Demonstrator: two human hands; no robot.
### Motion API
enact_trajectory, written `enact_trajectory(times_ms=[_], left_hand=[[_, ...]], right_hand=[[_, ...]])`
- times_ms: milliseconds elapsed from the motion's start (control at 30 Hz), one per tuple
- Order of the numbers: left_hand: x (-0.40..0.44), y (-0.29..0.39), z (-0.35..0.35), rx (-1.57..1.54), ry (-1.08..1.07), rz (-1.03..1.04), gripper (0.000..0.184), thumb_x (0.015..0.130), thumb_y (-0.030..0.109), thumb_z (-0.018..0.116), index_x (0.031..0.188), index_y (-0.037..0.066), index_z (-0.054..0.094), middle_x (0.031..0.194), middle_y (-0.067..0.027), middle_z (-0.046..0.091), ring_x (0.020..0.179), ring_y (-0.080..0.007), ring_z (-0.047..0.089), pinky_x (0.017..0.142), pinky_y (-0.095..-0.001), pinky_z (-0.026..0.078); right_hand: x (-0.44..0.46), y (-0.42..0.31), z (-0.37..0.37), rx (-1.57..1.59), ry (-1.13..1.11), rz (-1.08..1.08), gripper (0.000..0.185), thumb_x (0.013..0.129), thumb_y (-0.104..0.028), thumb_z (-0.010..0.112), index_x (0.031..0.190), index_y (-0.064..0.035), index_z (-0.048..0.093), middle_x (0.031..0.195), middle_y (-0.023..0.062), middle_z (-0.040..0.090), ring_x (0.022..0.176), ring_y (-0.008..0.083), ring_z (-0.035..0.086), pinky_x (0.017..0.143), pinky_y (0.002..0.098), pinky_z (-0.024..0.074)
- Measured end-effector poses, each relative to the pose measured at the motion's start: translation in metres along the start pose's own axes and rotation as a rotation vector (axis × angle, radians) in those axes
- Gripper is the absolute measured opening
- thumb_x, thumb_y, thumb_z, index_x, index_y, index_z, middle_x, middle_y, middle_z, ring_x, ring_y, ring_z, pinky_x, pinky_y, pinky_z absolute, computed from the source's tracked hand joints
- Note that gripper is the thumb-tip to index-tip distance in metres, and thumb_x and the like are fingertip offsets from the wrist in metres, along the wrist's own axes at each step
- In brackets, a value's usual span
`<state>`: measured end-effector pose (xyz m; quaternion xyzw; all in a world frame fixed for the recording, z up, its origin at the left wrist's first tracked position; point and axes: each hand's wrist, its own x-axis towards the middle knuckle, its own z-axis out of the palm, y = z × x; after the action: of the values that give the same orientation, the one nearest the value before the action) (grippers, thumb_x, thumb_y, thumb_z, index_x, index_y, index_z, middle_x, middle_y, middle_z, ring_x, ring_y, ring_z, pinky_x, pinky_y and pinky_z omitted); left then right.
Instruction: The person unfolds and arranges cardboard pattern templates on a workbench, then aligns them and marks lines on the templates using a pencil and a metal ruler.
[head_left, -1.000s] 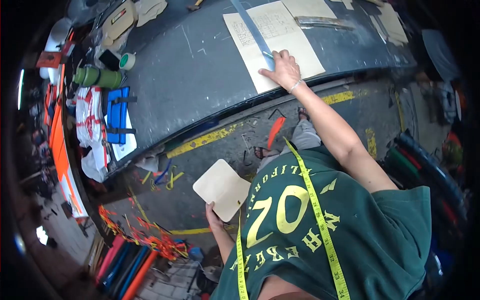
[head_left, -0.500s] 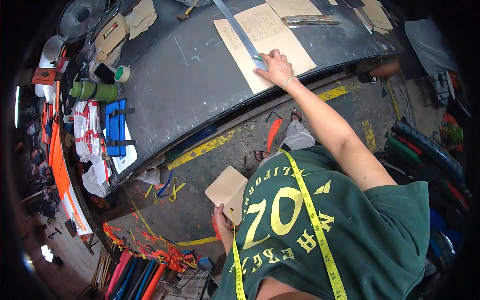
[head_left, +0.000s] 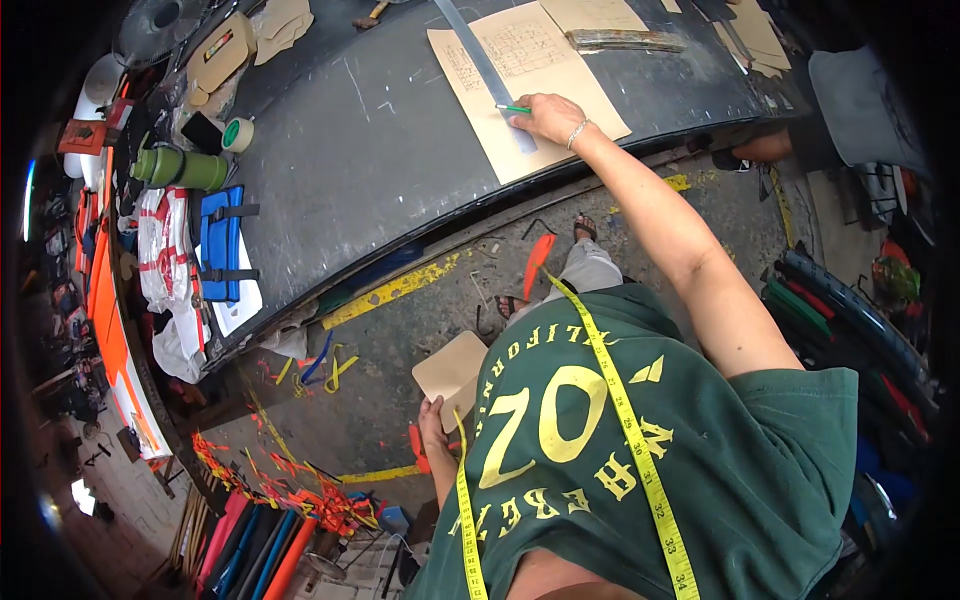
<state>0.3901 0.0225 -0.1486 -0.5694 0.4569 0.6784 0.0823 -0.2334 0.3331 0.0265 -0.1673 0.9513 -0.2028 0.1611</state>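
Note:
My right hand [head_left: 552, 118] is over a brown paper sheet [head_left: 575, 105] on the dark table, its fingers closed round a green pen [head_left: 518, 110]. The pen's light end lies over a metal ruler [head_left: 472, 48], which runs lengthwise along the sheet. Part of the ruler's near end is under the hand. Handwriting in a grid covers the sheet's far part. Low at my left side, my left hand [head_left: 433, 424] grips a brown cardboard piece [head_left: 449, 365] with rounded corners. My shirt hides some of that piece.
A yellow tape measure [head_left: 628, 425] hangs round my neck. On the table's left are a green bottle [head_left: 180, 168], a tape roll [head_left: 237, 134] and a blue strapped pouch [head_left: 221, 245]. Another person's leg [head_left: 762, 148] is at the right. Strap scraps [head_left: 330, 365] litter the floor.
The pen now points left across the ruler, and my right hand has turned and shifted slightly. My left hand still holds the cardboard. The whole view has tilted a little.

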Motion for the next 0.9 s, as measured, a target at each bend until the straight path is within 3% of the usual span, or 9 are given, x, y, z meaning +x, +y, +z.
enact_trajectory(times_ms=[67, 100, 233, 400, 533, 567, 900], left_hand=[[-0.013, 0.003, 0.013, -0.007, 0.066, -0.034, 0.03, 0.098, 0.013, 0.069, 0.127, 0.006, 0.064, 0.112, -0.0069, 0.073, 0.098, -0.0205, 0.071, 0.086, -0.0359, 0.057], [-0.01, -0.002, 0.015, -0.09, -0.008, 0.008, 0.025, 0.099, 0.012, 0.068, 0.123, 0.006, 0.065, 0.11, -0.0072, 0.073, 0.097, -0.0207, 0.071, 0.084, -0.0361, 0.058], [-0.029, -0.007, 0.042, -0.143, 0.098, 0.005, 0.024, 0.101, 0.011, 0.066, 0.124, 0.007, 0.064, 0.11, -0.0086, 0.074, 0.097, -0.0224, 0.072, 0.081, -0.038, 0.06], [-0.038, -0.042, 0.097, -0.322, 0.194, 0.075, 0.025, 0.101, 0.006, 0.063, 0.125, 0.007, 0.063, 0.112, -0.009, 0.073, 0.099, -0.0237, 0.072, 0.086, -0.04, 0.061], [-0.063, -0.073, 0.176, -0.397, 0.291, 0.114, 0.025, 0.1, 0.004, 0.062, 0.126, 0.007, 0.063, 0.113, -0.0089, 0.073, 0.099, -0.0241, 0.072, 0.088, -0.0407, 0.061], [-0.077, -0.071, 0.204, -0.406, 0.312, 0.1, 0.025, 0.101, 0.005, 0.062, 0.125, 0.006, 0.063, 0.113, -0.0086, 0.073, 0.1, -0.0235, 0.072, 0.088, -0.0399, 0.06], [-0.171, -0.139, 0.344, -0.465, 0.622, 0.058, 0.029, 0.1, 0.008, 0.064, 0.128, 0.001, 0.063, 0.116, -0.0097, 0.074, 0.101, -0.0229, 0.07, 0.09, -0.0378, 0.056]], right_hand=[[0.005, 0.003, -0.009, -0.013, -0.07, -0.021, 0.045, 0.095, -0.042, 0.069, 0.128, -0.0115, 0.073, 0.112, 0.0158, 0.077, 0.109, 0.0331, 0.072, 0.098, 0.0431, 0.0541], [0.008, 0.003, -0.012, -0.025, -0.096, -0.028, 0.045, 0.095, -0.042, 0.069, 0.127, -0.0115, 0.073, 0.112, 0.0154, 0.077, 0.109, 0.0331, 0.072, 0.098, 0.0432, 0.0541], [0.017, 0.008, -0.023, -0.113, -0.186, -0.116, 0.044, 0.095, -0.042, 0.069, 0.126, -0.0116, 0.074, 0.113, 0.015, 0.077, 0.109, 0.0329, 0.072, 0.098, 0.0435, 0.0542], [0.025, 0.004, -0.054, -0.295, -0.296, -0.287, 0.046, 0.093, -0.044, 0.07, 0.125, -0.0103, 0.074, 0.112, 0.0149, 0.076, 0.11, 0.0319, 0.071, 0.096, 0.0434, 0.0552], [0.058, 0.035, -0.032, -0.157, -0.027, -0.639, 0.043, 0.098, -0.039, 0.065, 0.138, -0.0225, 0.066, 0.096, 0.0152, 0.074, 0.095, 0.032, 0.073, 0.087, 0.044, 0.0574], [0.072, 0.044, -0.023, -0.183, -0.052, -0.712, 0.043, 0.101, -0.037, 0.062, 0.143, -0.027, 0.061, 0.093, 0.0134, 0.072, 0.092, 0.031, 0.073, 0.086, 0.0436, 0.0579], [0.101, 0.077, -0.061, -0.074, -0.294, -0.746, 0.047, 0.096, -0.038, 0.068, 0.137, -0.016, 0.065, 0.107, 0.0161, 0.077, 0.101, 0.0335, 0.073, 0.088, 0.0449, 0.0573]])
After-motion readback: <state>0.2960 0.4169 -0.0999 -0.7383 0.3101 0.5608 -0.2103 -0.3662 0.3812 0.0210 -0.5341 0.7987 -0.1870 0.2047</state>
